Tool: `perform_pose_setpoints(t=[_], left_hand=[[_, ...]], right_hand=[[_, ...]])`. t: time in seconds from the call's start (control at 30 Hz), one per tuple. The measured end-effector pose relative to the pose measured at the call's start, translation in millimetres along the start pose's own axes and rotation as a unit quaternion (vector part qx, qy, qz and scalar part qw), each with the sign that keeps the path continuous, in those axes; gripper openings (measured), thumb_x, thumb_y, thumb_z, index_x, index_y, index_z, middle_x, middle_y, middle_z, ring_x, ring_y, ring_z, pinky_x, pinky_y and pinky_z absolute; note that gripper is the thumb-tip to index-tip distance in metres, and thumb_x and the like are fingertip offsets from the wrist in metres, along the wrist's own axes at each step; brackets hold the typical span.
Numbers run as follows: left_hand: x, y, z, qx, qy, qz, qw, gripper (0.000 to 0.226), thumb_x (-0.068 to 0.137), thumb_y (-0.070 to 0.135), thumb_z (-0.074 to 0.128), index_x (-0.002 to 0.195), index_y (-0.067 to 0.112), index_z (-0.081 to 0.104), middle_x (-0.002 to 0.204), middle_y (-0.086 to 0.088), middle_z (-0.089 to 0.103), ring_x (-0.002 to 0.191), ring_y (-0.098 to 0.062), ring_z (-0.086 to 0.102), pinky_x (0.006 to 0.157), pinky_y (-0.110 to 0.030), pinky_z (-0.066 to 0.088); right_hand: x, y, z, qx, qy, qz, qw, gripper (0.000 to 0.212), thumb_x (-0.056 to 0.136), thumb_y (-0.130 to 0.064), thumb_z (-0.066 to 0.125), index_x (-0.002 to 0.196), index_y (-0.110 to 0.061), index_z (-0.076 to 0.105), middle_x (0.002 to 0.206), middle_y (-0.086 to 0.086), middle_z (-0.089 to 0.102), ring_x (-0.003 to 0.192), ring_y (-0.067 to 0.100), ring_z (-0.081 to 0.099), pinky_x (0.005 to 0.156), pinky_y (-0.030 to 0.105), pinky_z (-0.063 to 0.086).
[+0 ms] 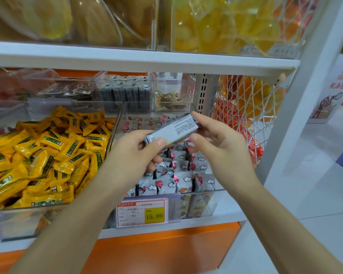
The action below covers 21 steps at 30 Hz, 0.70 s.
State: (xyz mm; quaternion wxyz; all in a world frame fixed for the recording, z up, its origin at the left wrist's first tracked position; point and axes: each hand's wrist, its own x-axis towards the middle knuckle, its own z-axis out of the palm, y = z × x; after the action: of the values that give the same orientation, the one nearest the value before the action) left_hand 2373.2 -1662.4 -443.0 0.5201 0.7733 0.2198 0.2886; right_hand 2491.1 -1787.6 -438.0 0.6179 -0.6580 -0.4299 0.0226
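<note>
Both hands hold one long silvery-white foil snack packet (172,130) tilted above the clear plastic bin (198,191) of white cloud-printed packets (183,175). The left hand (139,153) grips its near-left end, thumb on top, with the other fingers mostly hidden beneath. The right hand (216,143) pinches the far-right end. The packet's fine print is too small to read. The heaped yellow wrapped sweets (48,151) lie left, cut off by the edge.

bare forearms (81,214), uncovered as far as they show — each ends in a bare grip, the left grip (135,155) and the right grip (224,149), with slim fingers and short, plain nails.
</note>
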Motion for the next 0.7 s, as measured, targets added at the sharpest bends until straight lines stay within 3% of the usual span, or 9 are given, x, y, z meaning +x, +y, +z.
perform_pose_setpoints(t=[0.13,0.27,0.37,0.47,0.57,0.63,0.7], left_hand=[[6.6,-0.5,1.3,0.007,-0.012,-0.001,1.000,0.013,0.095,0.030,0.046,0.097,0.033,0.058,0.049,0.007,0.056,0.043,-0.006,0.047,0.046,-0.025,0.040],[23.4,1.5,5.9,0.000,-0.031,-0.020,0.999,0.025,0.096,0.035,0.041,0.108,0.022,0.059,0.050,0.008,0.055,0.041,-0.006,0.044,0.043,-0.022,0.035],[51.4,2.0,12.8,0.173,0.041,0.020,0.984,0.033,0.097,0.034,0.039,0.114,0.013,0.057,0.071,0.008,0.057,0.055,-0.005,0.051,0.051,-0.024,0.039],[91.0,-2.3,15.2,0.383,0.024,0.022,0.923,0.026,0.095,0.024,0.041,0.103,0.005,0.056,0.093,-0.008,0.058,0.090,-0.027,0.057,0.078,-0.034,0.047],[122.5,-8.5,19.6,0.486,-0.057,0.013,0.872,0.027,0.095,0.022,0.037,0.090,0.002,0.054,0.102,-0.022,0.059,0.088,-0.032,0.054,0.075,-0.033,0.043],[135.8,-14.8,22.7,0.491,-0.085,0.010,0.867,0.038,0.098,0.025,0.030,0.090,-0.001,0.057,0.108,-0.028,0.058,0.090,-0.035,0.057,0.072,-0.033,0.039],[144.0,-23.2,24.8,0.468,-0.104,0.005,0.878,0.047,0.100,0.028,0.025,0.089,-0.006,0.055,0.106,-0.029,0.058,0.077,-0.029,0.058,0.067,-0.032,0.037]], right_hand=[[16.4,-4.6,-14.7,0.011,-0.041,-0.010,0.999,0.033,0.082,-0.006,0.068,0.110,-0.023,0.064,0.101,-0.005,0.068,0.088,0.008,0.064,0.070,0.021,0.054],[34.7,-3.6,-18.9,0.039,-0.066,0.024,0.997,0.025,0.078,-0.006,0.072,0.094,-0.017,0.057,0.088,0.002,0.070,0.067,0.009,0.065,0.055,0.020,0.051],[49.1,3.9,-18.4,0.019,0.020,0.048,0.998,0.021,0.081,-0.012,0.071,0.089,-0.019,0.053,0.089,0.004,0.067,0.059,0.007,0.063,0.048,0.016,0.047],[68.5,10.7,-18.5,-0.042,0.088,0.052,0.994,0.024,0.080,-0.015,0.072,0.081,-0.023,0.049,0.085,-0.003,0.059,0.068,0.016,0.059,0.049,0.017,0.048],[87.1,17.9,-14.4,-0.064,0.090,0.070,0.991,0.022,0.080,-0.012,0.071,0.084,-0.016,0.050,0.082,-0.001,0.056,0.069,0.017,0.058,0.055,0.023,0.053],[97.8,23.8,-9.8,-0.050,0.089,0.091,0.991,0.025,0.081,-0.009,0.070,0.087,-0.015,0.046,0.082,-0.001,0.052,0.074,0.019,0.060,0.059,0.028,0.057],[107.7,28.7,-5.3,-0.028,0.089,0.110,0.990,0.024,0.082,-0.008,0.069,0.086,-0.013,0.046,0.083,0.000,0.052,0.081,0.024,0.062,0.066,0.035,0.059]])
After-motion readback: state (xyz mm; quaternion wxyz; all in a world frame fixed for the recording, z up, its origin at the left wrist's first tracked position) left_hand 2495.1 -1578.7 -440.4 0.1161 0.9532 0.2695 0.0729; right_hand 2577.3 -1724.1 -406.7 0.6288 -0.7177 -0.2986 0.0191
